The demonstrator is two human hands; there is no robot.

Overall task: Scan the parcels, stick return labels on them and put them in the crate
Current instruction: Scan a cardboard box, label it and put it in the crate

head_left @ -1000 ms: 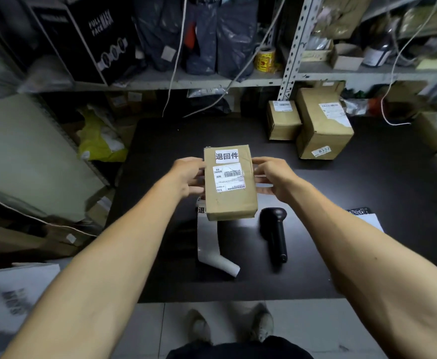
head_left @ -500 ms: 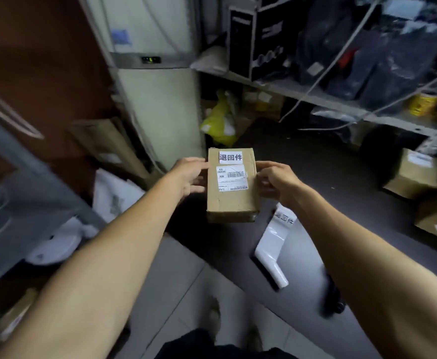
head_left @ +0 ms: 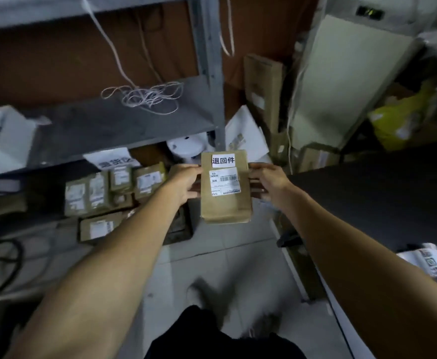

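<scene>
Here the fingers (head_left: pixel 195 189) of the left hand (head_left: pixel 183 183) curl against the left long side of the parcel (head_left: pixel 225 200), and those of the right hand (head_left: pixel 269 181) clamp the opposite long side, so the box is pinched between the two hands and carried in the air, touching nothing beneath it. Its long axis runs away from the person, the far end uppermost in the head view, with the white return label (head_left: pixel 223 160) near that far end and the shipping label (head_left: pixel 223 182) just below it, both facing up. Both hands sit at about the same height along the box, neither clearly nearer the goal. Outward from the grip, the move ahead seems to turn on what lies to the left and lower: a cluster of brown labelled parcels (head_left: pixel 113 193) sits under the grey shelf (head_left: pixel 108 130), down near the floor (head_left: pixel 212 255), well apart from the held box. Whether those sit in the crate cannot be told; only a dark rim-like edge (head_left: pixel 178 229) shows below the left wrist. The black desk (head_left: pixel 393 193) lies off to the right, its near corner just beside the right forearm, with a strip of labels (head_left: pixel 429 260) on it. My guess is that the box must travel leftward and down, leading with the left hand.
</scene>
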